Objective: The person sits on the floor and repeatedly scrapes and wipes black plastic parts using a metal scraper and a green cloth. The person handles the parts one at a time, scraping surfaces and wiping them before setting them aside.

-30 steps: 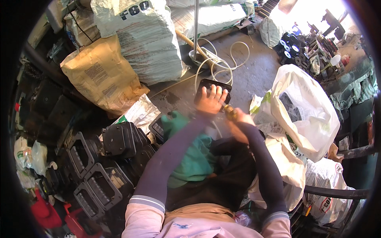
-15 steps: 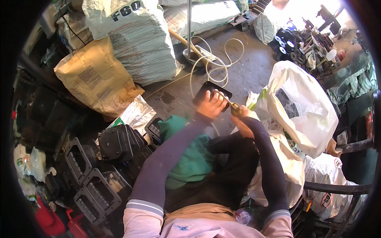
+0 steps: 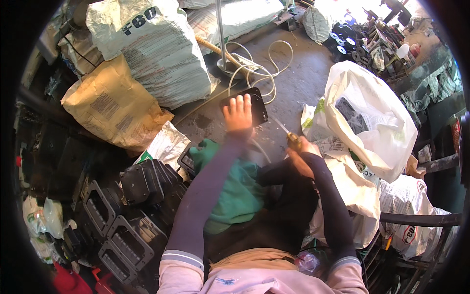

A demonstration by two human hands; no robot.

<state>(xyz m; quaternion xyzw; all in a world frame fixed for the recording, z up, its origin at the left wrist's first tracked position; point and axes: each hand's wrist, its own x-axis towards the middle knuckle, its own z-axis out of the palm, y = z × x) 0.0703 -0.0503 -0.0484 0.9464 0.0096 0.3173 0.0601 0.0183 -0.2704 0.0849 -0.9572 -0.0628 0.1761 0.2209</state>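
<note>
Over the floor ahead, my left hand (image 3: 238,113) grips a black rectangular part with rounded corners (image 3: 259,105). Its fingers lie across the part's upper face, while the thumb is hidden. To the right and a little nearer, my right hand (image 3: 304,156) is closed around the yellow-brown handle of a thin-bladed knife (image 3: 293,140). The blade points up and left toward the black part, with a gap between them. A green cloth (image 3: 232,188) lies over my left leg, under the left forearm.
Several black ribbed housings (image 3: 142,183) are stacked at the left. An open white sack (image 3: 396,152) holding dark parts stands at the right. A tan paper bag (image 3: 110,105), a large white sack (image 3: 166,59) and a coiled pale hose (image 3: 281,68) lie ahead, beside an upright metal pole (image 3: 219,29).
The knife blade, earlier against the black part, has come away from it. My left hand has moved left with the part, its fingers now flatter across it. My right hand moved slightly nearer.
</note>
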